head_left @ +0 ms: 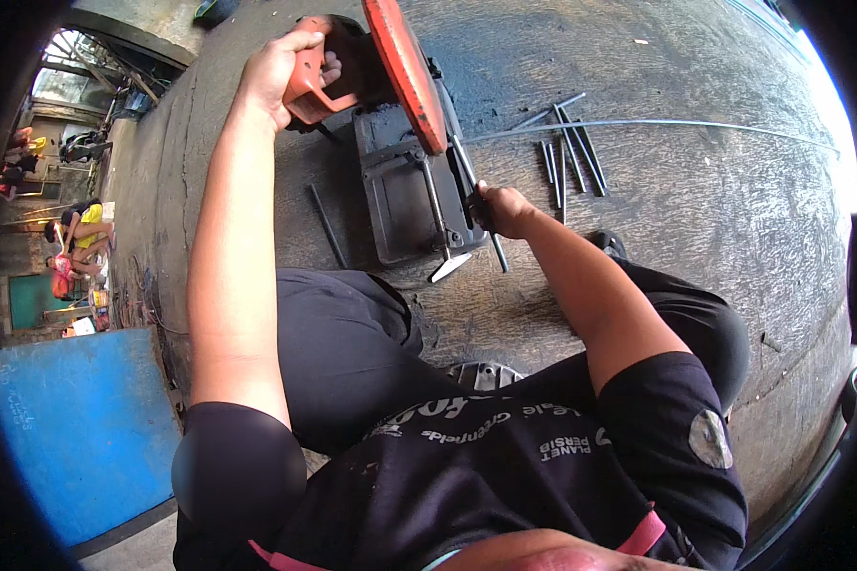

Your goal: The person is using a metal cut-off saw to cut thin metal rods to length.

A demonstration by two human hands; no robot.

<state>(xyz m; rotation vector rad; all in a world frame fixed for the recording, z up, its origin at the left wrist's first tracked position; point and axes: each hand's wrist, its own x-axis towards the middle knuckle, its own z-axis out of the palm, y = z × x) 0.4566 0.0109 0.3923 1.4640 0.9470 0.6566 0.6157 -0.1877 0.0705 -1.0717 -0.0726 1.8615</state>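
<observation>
A chop saw with an orange blade guard (408,71) and a dark flat base (400,209) sits on the ground in front of me. My left hand (290,76) is wrapped round its orange handle (307,93), at the upper left of the saw. My right hand (510,209) is closed at the right edge of the base, on a thin metal bar (499,253) that runs alongside it toward me. Its fingertips are partly hidden. A clamp screw (431,195) crosses the base and ends in a pale lever (448,267) on the near side.
Several short metal bars (562,167) lie right of the saw, near a long thin rod (676,122). Another short bar (328,226) lies on the left. A blue panel (76,428) stands at lower left. Other people (81,238) sit at far left.
</observation>
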